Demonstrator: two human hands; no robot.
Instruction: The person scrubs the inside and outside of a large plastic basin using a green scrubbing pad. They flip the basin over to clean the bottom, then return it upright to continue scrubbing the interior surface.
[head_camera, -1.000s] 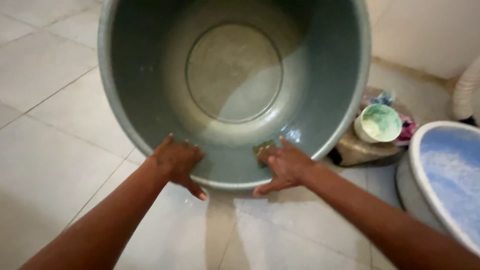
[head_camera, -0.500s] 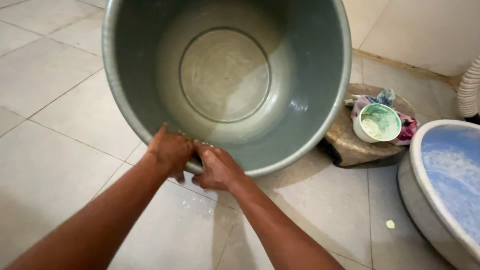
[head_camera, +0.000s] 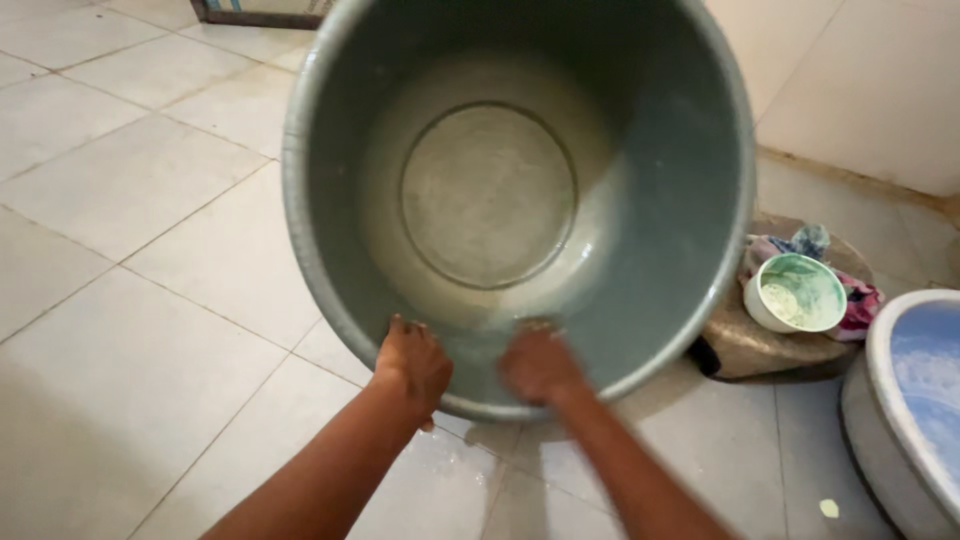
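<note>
A large grey-green plastic tub (head_camera: 660, 200) is tipped toward me, its wet inside and round bottom facing the camera. My left hand (head_camera: 412, 365) grips the tub's near rim from outside, fingers curled over the edge. My right hand (head_camera: 538, 362) lies just inside the near rim, pressed on the wet inner wall close beside the left hand. A little water lies in the lowest part of the tub.
The floor is pale tile (head_camera: 130, 330), wet by my arms. To the right a flat stone (head_camera: 770, 345) carries a small green-white bowl (head_camera: 797, 291) and a coloured cloth (head_camera: 860, 300). A white basin with blue inside (head_camera: 915, 420) stands at the right edge.
The tub has swung further right and tilted more toward me. My right hand slid left along the rim, then moved inside the near wall. My left hand kept its grip.
</note>
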